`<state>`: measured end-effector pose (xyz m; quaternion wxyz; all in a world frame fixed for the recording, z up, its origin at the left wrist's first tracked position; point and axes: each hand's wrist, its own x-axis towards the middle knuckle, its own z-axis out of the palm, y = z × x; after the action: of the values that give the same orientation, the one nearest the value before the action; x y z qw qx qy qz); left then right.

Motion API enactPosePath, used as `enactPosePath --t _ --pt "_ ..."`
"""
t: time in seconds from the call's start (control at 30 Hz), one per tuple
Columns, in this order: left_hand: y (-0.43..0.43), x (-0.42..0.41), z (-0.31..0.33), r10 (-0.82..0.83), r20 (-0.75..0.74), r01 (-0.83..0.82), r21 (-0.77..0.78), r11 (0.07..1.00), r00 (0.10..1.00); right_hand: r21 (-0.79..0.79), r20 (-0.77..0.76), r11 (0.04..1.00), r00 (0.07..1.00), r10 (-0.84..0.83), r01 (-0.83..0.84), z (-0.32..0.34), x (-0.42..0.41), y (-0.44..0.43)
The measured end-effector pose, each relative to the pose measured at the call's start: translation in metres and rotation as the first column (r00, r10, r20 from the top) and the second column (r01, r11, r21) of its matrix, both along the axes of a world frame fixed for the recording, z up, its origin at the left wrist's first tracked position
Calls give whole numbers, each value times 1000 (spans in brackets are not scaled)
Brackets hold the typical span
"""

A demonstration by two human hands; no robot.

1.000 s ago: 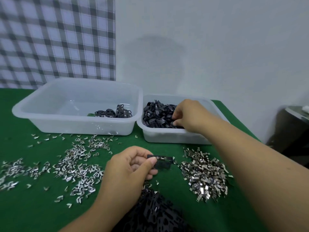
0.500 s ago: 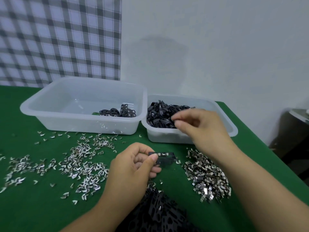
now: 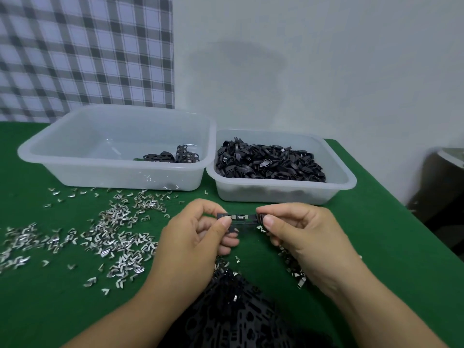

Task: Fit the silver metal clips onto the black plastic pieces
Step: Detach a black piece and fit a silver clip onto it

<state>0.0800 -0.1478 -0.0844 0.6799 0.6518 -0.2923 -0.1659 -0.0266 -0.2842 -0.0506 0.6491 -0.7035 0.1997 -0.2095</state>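
— Where does the black strip (image 3: 242,223) lie?
— Level, long axis left to right, above the green table (image 3: 364,222). The left hand (image 3: 190,237) pinches its left end; silver clips (image 3: 237,217) sit on its top edge.
— And the right hand (image 3: 301,234)?
— It pinches a small black piece (image 3: 260,219) touching the strip's right end (the nearer hand, I judge).

no legible txt, no labels, no brands, no nos. anywhere
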Motion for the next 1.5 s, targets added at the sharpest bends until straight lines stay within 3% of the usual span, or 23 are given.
enactPosePath --t 0.5,1.07,1.17,1.4,1.5 --pt "-1 0 1 6 -14 -6 3 1000 1000 50 66 997 996 61 -64 -6 -1 -2" --pt "0 -1 3 18 -3 -18 6 1000 1000 -106 -24 994 999 -23 21 2 2 6" --pt "1 -3 3 49 56 -50 19 999 997 -80 -35 997 999 -17 14 2 0 4" --pt "3 -9 7 106 317 -130 57 990 943 175 -35 984 999 32 -25 0 -1 1" --pt "4 -11 8 133 379 -167 59 984 916 109 -40 994 999 26 -22 1 -2 1"
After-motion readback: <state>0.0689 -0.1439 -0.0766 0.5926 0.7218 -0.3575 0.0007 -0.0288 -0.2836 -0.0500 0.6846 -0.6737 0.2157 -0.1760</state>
